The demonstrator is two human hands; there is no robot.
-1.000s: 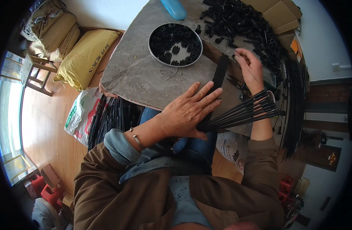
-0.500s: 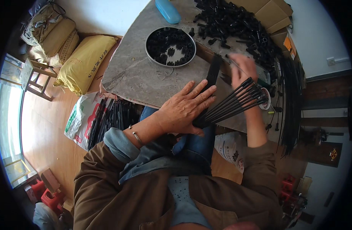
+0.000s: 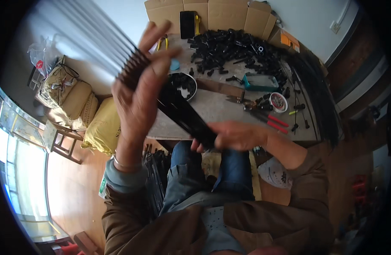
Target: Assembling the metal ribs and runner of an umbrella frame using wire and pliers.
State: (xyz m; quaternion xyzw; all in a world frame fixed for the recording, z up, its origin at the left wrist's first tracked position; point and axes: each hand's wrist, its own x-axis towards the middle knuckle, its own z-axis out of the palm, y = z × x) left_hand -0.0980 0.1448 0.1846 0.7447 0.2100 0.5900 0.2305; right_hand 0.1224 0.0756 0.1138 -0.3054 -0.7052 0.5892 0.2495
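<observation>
Rods (image 3: 184, 115) are bundled, left hand (image 3: 138, 102) and right hand (image 3: 241, 135) clamped around them; black fittings (image 3: 229, 50) lie loose, upper centre.

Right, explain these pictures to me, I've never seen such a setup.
There's no machine: these are a person's bare hands, seen by a wide fisheye camera on the head, looking down. It bends straight edges. The right hand grips the lower end of a long black bundle. The left hand is at its upper part, too blurred to tell how firmly it grips. On the grey table lie a heap of small black parts, a round tray, a white tub and a red-handled tool.
</observation>
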